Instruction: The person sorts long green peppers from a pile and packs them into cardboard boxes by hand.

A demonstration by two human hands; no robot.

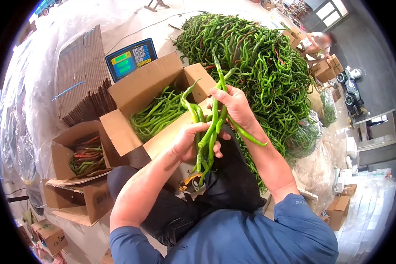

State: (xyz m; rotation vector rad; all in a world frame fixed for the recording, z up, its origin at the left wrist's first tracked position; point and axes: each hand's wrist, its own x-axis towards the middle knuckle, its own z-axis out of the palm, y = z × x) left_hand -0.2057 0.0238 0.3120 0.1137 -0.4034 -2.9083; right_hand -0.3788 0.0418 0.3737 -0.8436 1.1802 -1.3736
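Observation:
Several long green chili peppers are bunched between my two hands, above my lap. My left hand is closed round the lower left part of the bunch. With thumb and fingers, my right hand grips peppers at the upper right; one hangs down along that forearm. Just beyond my left hand stands an open cardboard box with green peppers lying lengthwise inside. A large heap of green chili peppers rises behind and to the right of my hands.
A scale display stands behind the box, beside a stack of flattened cartons. At left, a smaller box holds red and green peppers. Plastic sheeting lines the far left. Another person works at the upper right.

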